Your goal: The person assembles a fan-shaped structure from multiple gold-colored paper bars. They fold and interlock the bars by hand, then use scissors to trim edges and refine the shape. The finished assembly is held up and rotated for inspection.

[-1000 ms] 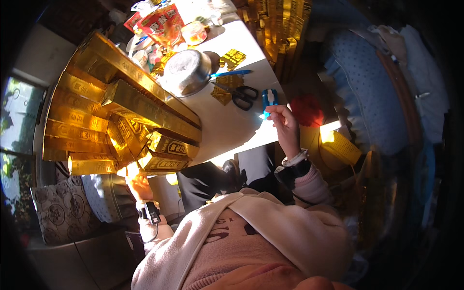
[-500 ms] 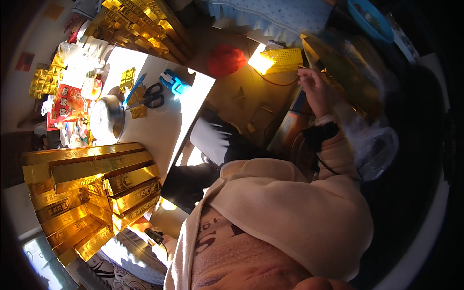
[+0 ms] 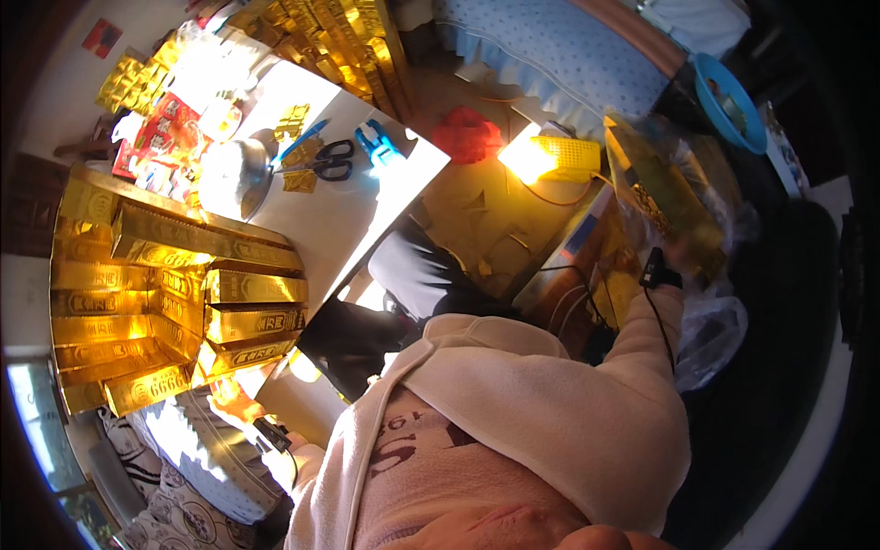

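Observation:
A large cluster of folded gold foil paper bars (image 3: 257,321) stands at the left, over the near edge of the white table. My left hand (image 3: 234,401), brightly lit, is at its lower edge and seems to touch it; the fingers are partly hidden behind the bars. On the right, my right hand (image 3: 686,255) is blurred and reaches to a clear plastic bag with a pack of gold foil paper (image 3: 655,183) in it. Its fingers cannot be made out. Black straps with cables sit on both wrists.
On the white table (image 3: 321,225) lie black-handled scissors (image 3: 332,161), a blue pen (image 3: 301,143), a blue tool (image 3: 379,147) and a round metal tin (image 3: 236,179). More gold bars (image 3: 321,46) stand behind. A yellow basket (image 3: 573,159), a red bag (image 3: 467,135) and a blue basin (image 3: 729,103) lie beyond.
My right hand has moved from beside the yellow basket rightward and nearer, to the plastic bag with gold paper. The view has turned; my left hand stays at the gold bars.

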Action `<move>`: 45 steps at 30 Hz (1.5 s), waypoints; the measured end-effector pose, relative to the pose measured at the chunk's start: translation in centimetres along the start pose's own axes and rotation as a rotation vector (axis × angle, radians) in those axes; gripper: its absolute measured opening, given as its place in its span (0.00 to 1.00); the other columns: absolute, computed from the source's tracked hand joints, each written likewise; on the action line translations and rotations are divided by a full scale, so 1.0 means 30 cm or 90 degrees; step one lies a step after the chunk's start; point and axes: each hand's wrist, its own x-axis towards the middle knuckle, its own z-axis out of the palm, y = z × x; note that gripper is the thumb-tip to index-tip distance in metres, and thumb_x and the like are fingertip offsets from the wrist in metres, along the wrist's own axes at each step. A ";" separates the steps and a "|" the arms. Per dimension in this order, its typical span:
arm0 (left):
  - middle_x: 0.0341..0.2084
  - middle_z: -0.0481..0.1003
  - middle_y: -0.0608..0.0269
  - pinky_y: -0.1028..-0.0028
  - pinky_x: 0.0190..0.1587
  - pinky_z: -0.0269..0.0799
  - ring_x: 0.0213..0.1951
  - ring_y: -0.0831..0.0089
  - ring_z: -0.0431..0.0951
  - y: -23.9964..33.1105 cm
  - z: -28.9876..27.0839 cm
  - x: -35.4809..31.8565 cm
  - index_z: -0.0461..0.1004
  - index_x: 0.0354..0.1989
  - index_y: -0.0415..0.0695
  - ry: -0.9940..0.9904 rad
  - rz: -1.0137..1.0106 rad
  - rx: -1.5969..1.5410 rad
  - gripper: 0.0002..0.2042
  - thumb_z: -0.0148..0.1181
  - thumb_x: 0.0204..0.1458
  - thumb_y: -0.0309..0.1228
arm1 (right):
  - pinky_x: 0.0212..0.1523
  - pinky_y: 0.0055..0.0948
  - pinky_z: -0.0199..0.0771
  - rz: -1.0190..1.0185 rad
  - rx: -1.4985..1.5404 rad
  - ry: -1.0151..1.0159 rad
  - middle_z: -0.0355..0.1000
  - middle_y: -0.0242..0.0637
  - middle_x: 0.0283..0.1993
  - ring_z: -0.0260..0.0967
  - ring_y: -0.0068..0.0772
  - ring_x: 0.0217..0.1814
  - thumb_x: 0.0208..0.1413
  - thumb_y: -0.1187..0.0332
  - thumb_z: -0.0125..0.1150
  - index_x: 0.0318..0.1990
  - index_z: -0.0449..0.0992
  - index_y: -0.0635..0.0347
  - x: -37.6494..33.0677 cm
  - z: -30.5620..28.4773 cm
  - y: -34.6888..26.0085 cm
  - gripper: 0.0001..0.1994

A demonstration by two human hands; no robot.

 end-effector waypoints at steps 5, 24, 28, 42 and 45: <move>0.66 0.67 0.52 0.66 0.64 0.58 0.63 0.64 0.68 0.038 -0.028 -0.115 0.64 0.69 0.43 0.040 0.089 -0.059 0.34 0.52 0.60 0.54 | 0.43 0.39 0.74 -0.014 -0.071 -0.082 0.67 0.37 0.37 0.67 0.34 0.38 0.63 0.49 0.61 0.50 0.71 0.58 0.049 0.161 -0.058 0.22; 0.56 0.75 0.56 0.73 0.53 0.68 0.50 0.70 0.77 0.526 0.190 -0.355 0.69 0.63 0.41 0.070 0.430 -0.023 0.25 0.53 0.64 0.46 | 0.58 0.42 0.78 -0.349 -0.072 -0.026 0.69 0.50 0.53 0.70 0.42 0.54 0.67 0.58 0.54 0.60 0.67 0.70 -0.348 0.209 -0.222 0.24; 0.57 0.74 0.53 0.73 0.54 0.69 0.50 0.70 0.77 0.662 0.317 -0.427 0.66 0.65 0.38 -0.066 0.498 -0.044 0.26 0.51 0.65 0.44 | 0.61 0.42 0.79 -0.487 -0.034 -0.176 0.70 0.53 0.56 0.71 0.44 0.58 0.68 0.60 0.53 0.62 0.66 0.72 -0.618 0.316 -0.328 0.24; 0.72 0.54 0.48 0.55 0.71 0.58 0.72 0.54 0.58 0.814 0.886 -0.667 0.41 0.76 0.45 -0.564 0.054 0.038 0.49 0.62 0.57 0.58 | 0.62 0.45 0.78 0.020 0.324 -1.161 0.77 0.39 0.52 0.74 0.37 0.55 0.64 0.62 0.61 0.48 0.77 0.56 -1.854 1.036 -0.394 0.11; 0.67 0.65 0.56 0.60 0.69 0.63 0.69 0.66 0.65 0.871 0.907 -0.650 0.54 0.73 0.43 -0.526 0.087 -0.034 0.39 0.61 0.61 0.52 | 0.60 0.44 0.80 0.108 0.309 -1.207 0.77 0.36 0.49 0.75 0.36 0.53 0.62 0.63 0.63 0.46 0.77 0.56 -2.033 1.042 -0.360 0.10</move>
